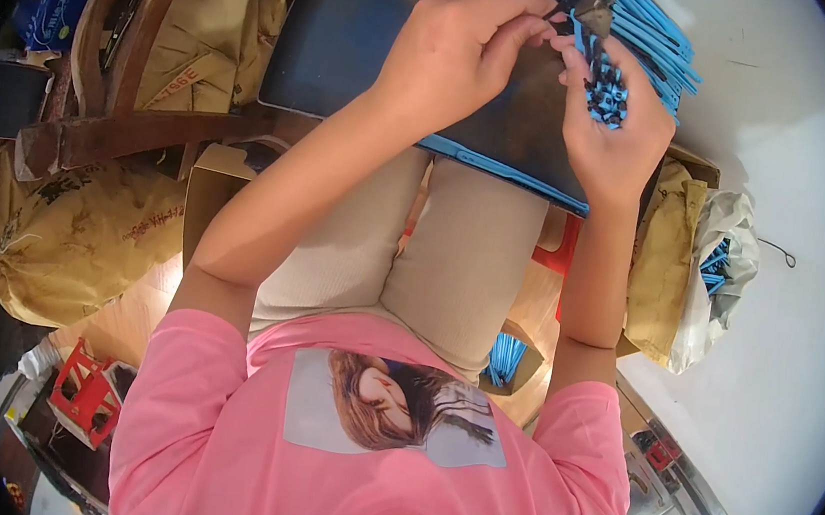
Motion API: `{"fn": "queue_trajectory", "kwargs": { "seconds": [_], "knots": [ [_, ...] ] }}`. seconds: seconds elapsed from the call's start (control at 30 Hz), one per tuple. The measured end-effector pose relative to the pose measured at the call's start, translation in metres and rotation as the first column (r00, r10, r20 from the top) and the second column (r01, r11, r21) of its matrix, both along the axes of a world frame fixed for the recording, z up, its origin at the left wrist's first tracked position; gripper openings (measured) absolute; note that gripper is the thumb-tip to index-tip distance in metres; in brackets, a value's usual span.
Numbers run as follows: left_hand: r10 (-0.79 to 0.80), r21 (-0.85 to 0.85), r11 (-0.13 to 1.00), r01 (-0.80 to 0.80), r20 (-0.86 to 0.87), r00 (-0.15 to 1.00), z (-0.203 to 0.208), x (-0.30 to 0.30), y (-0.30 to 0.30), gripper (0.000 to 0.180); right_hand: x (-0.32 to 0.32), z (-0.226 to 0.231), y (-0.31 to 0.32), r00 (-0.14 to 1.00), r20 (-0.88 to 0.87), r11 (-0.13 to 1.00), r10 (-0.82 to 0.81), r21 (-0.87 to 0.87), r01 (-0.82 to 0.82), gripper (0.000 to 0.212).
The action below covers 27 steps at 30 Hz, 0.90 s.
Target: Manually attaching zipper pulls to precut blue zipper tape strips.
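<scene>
At the far edge of the dark work board (343, 59), my left hand (459, 51) pinches a small dark piece, mostly hidden by the fingertips. My right hand (617, 128) is closed around a bundle of thin blue strips with black ends (606, 92). Both sets of fingertips nearly meet beside a metal machine part (596, 5), at the end of one blue strip. Beyond my right hand, a pile of long blue strips (652, 31) fans out over the board's far right corner.
More blue strips (502, 166) lie along the board's near edge, over my lap. On the right, a white sack (718, 320) holds blue strips, beside a brown paper bag (662, 274). Wooden chair parts (144, 129) and a full yellow-brown sack (83, 233) stand on the left.
</scene>
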<state>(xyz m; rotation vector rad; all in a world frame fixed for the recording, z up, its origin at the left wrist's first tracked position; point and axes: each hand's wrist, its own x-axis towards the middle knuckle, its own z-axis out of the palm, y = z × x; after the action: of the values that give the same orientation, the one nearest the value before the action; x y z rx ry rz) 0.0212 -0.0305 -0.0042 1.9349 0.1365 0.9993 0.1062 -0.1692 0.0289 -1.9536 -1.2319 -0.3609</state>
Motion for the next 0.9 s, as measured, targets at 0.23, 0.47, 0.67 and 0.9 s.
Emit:
{"fn": "queue_trajectory", "kwargs": {
  "seconds": [0.23, 0.47, 0.67, 0.9],
  "knots": [
    [0.003, 0.002, 1.000, -0.003, 0.025, 1.000, 0.0001, 0.0009, 0.0000, 0.012, 0.0038, -0.0009, 0.0008, 1.000, 0.009, 1.000, -0.001, -0.025, 0.001, 0.022],
    [-0.002, -0.079, 0.997, 0.008, 0.082, 0.997, -0.0023, 0.0029, -0.0007, 0.013, 0.0044, 0.0023, 0.0012, 0.998, -0.049, 0.999, 0.029, -0.031, -0.030, 0.017],
    [0.012, -0.021, 1.000, -0.010, 0.068, 0.998, 0.0006, 0.0020, -0.0008, 0.013, 0.0011, 0.0073, 0.0020, 0.994, -0.106, 0.999, 0.013, -0.044, -0.018, 0.017],
    [0.009, -0.012, 1.000, -0.008, 0.062, 0.998, 0.0008, 0.0001, 0.0003, 0.013, -0.0030, 0.0065, 0.0005, 0.996, -0.091, 0.998, -0.001, -0.057, -0.005, 0.020]
  ]
}}
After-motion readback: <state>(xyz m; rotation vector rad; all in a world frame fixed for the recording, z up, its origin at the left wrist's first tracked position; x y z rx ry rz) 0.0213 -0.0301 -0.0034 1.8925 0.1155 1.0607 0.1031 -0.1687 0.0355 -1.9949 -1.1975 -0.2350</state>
